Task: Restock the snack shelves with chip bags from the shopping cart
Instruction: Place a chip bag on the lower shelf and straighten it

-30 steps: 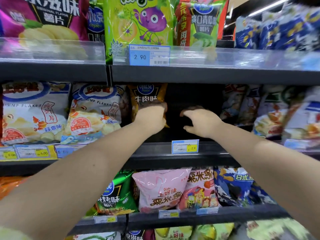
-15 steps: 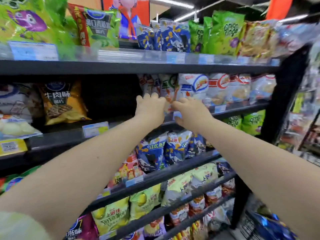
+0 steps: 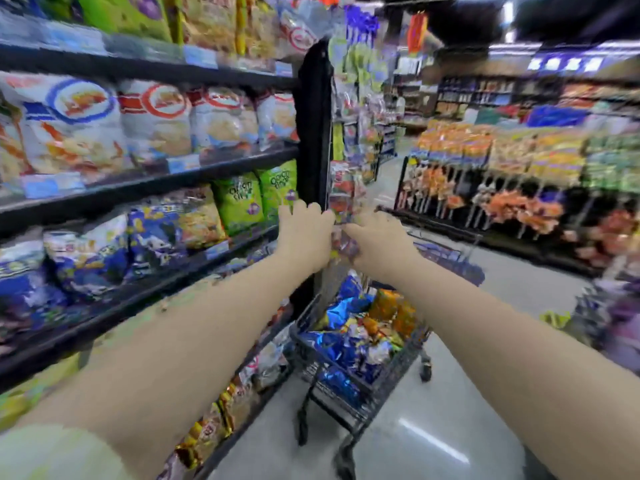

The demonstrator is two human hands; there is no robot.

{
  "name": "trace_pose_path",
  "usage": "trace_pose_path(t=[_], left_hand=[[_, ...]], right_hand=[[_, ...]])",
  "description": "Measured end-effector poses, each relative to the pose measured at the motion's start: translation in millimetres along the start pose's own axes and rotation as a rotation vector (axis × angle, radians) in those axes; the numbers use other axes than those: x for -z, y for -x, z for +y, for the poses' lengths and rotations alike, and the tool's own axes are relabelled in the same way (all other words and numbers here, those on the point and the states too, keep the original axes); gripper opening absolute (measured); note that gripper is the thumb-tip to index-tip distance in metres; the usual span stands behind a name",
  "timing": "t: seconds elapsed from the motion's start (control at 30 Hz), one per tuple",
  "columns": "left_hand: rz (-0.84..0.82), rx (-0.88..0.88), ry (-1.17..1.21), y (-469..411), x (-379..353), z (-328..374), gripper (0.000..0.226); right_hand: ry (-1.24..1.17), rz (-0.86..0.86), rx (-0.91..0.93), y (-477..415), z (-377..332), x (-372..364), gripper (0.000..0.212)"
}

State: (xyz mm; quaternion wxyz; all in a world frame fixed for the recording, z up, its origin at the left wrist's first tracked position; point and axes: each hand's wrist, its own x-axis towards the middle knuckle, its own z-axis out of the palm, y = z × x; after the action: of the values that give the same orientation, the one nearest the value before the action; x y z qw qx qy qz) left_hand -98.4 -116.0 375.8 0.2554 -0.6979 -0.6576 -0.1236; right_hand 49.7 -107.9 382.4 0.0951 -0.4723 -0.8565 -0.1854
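Shelves (image 3: 138, 192) hold chip bags (image 3: 156, 123), lettering blurred; hands (image 3: 304, 233) (image 3: 377, 239) empty near cart (image 3: 313, 358).

1 head-worn, wide-angle view
It faces forward and down: snack shelves (image 3: 138, 187) close at left, shopping cart (image 3: 406, 355) near below, far aisle (image 3: 388, 162) blurred, apparently well apart.

Both bare forearms (image 3: 207, 323) extended forward; left hand (image 3: 304, 233) and right hand (image 3: 379, 239) nearly touching, backs toward viewer, fingers apparently loosely bent.
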Motion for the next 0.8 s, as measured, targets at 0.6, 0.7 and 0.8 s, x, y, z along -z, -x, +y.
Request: trace_pose_path(t=[0.6,0.7,0.8], left_hand=[[-0.298,-0.193,0.265,-14,-180,219,0.023],[-0.37,-0.132,0.298,-32,-222,220,0.024],[-0.443,-0.079,0.331,-53,-261,214,0.024]], right_hand=[[-0.256,-0.207,-0.469,96,159,-188,0.034],[-0.285,-0.225,-0.499,70,170,-220,0.027],[-0.368,-0.259,-0.546,43,180,-252,0.025]])
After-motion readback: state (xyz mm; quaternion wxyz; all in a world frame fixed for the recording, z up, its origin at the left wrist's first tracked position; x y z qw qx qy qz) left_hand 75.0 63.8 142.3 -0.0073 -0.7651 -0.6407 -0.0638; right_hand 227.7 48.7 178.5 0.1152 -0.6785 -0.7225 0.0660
